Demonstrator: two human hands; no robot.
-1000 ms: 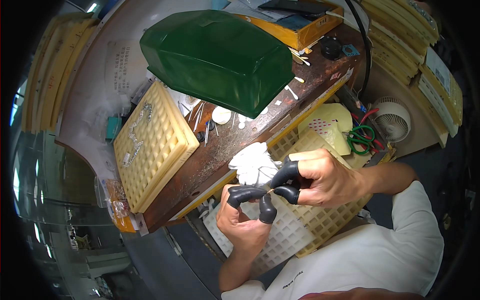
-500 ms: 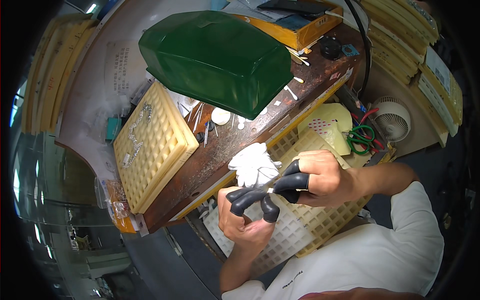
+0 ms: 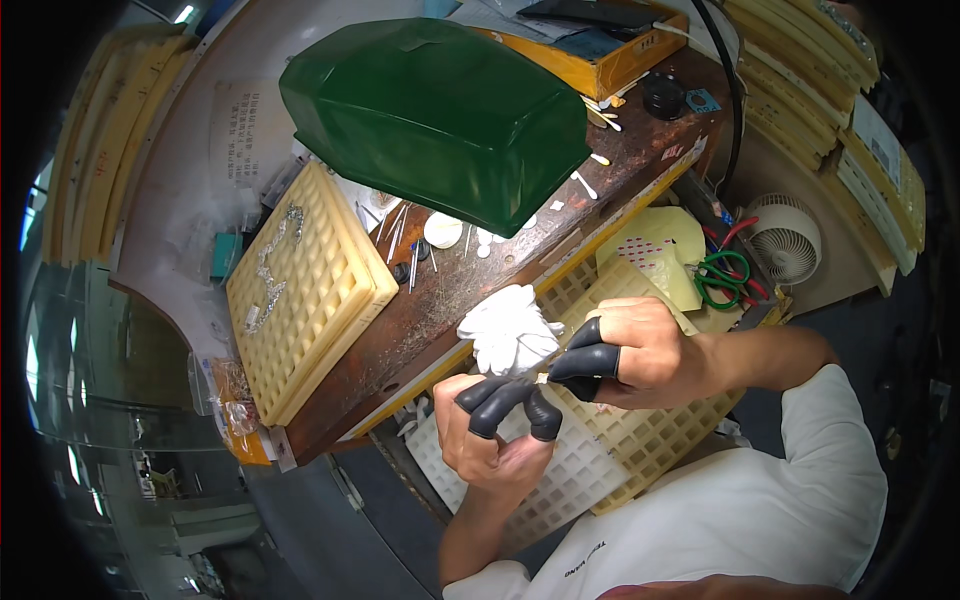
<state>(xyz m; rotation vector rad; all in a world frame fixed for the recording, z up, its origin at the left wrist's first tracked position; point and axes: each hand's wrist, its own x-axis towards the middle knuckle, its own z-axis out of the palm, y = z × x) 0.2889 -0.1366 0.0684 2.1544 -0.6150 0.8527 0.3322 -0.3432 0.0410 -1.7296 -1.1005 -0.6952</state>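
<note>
Black rubber finger cots cover the thumb and fingertips of both hands. My right hand (image 3: 640, 355) pinches a tiny pale, shiny piece (image 3: 541, 378), too small to name. Coming from the other side, my left hand (image 3: 492, 435) is closed in a pinch, its fingertips meeting the same piece. A crumpled white cloth bundle (image 3: 508, 330) lies just beyond the fingertips. Below the hands are a white gridded tray (image 3: 570, 470) and a cream gridded tray (image 3: 665, 445), partly covered by my hands and forearms.
A large green faceted cover (image 3: 440, 120) hangs over the wooden bench (image 3: 420, 345). Stacked cream trays (image 3: 300, 300) carry a silvery chain. Cotton swabs (image 3: 585, 186) lie on the bench. At right are green-handled scissors (image 3: 722, 278), yellow paper (image 3: 660, 245) and a white fan (image 3: 785, 238).
My left hand's fingers have shifted slightly and its knuckles have turned a little. My right hand has moved up very slightly. Both hands stay at the tiny piece.
</note>
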